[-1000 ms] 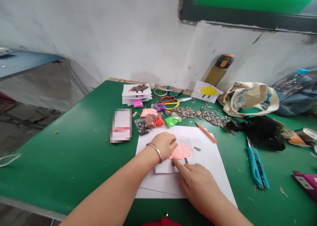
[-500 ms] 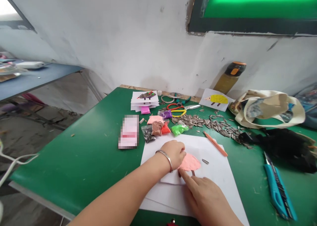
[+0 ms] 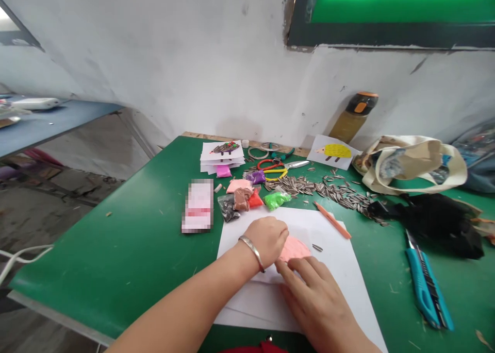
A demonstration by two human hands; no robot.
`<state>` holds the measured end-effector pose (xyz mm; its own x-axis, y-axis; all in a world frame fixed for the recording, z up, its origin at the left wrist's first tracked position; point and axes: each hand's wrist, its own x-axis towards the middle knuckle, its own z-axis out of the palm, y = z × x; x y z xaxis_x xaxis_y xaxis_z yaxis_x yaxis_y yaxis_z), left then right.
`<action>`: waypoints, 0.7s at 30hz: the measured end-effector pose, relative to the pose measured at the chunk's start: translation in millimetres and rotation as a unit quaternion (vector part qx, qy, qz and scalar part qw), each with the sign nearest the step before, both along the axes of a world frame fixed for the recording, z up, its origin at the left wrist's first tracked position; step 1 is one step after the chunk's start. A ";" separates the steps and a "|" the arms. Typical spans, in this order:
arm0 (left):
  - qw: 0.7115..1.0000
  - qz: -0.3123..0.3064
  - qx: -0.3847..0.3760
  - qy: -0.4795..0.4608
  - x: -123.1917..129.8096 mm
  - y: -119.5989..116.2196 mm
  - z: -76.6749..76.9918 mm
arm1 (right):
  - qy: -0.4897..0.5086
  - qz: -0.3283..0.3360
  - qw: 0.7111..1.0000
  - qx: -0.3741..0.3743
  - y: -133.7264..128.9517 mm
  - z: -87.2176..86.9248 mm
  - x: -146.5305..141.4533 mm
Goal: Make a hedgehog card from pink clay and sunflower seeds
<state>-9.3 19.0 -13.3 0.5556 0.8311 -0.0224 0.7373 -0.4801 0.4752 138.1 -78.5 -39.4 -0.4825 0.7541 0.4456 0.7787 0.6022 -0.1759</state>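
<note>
My left hand [image 3: 266,241], with a silver bangle [image 3: 251,252] on the wrist, rests curled on the white paper sheets [image 3: 340,275], at the left edge of a pink clay shape [image 3: 294,250]. My right hand [image 3: 309,293] lies just below it, with the fingertips on the shape's lower edge. Those fingers hide the shape's lower part and the brown stem under it. A single sunflower seed [image 3: 317,248] lies on the paper to the right of the clay. An orange stick [image 3: 331,219] lies across the paper's far edge.
Beyond the paper on the green table [image 3: 116,255] lie a spread of sunflower seeds [image 3: 317,188], several clay packets [image 3: 243,198], scissors [image 3: 273,170], and hedgehog picture cards [image 3: 222,157]. A blurred phone [image 3: 197,206] lies left; a blue utility knife [image 3: 427,286] and black cloth [image 3: 433,224] lie right.
My right hand has gone from one pointing finger to several fingers laid over the clay's lower edge, hiding the brown stem. The view has shifted slightly.
</note>
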 end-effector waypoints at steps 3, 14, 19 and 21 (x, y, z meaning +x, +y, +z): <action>0.998 0.018 0.048 -0.042 -7.5 -4.2 -0.4 | 0.015 -0.005 1.000 0.013 2.5 1.4 -4.9; 0.978 0.001 0.170 -0.119 -17.8 8.0 -17.3 | 0.022 -0.054 0.998 -0.009 13.6 -11.8 -13.0; 0.975 -0.061 0.192 -0.090 -18.5 13.2 -26.6 | 0.039 -0.051 0.998 -0.007 13.3 -5.2 -2.8; 0.977 -0.065 0.188 -0.078 -18.4 16.3 -28.9 | 0.052 -0.073 0.996 -0.015 11.9 -2.2 6.1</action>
<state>-27.7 35.3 -42.2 0.6296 0.6864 0.3639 0.5916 -0.7272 0.3482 144.2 -66.6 -41.6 -0.3201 0.8258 0.4643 0.8339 0.4782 -0.2755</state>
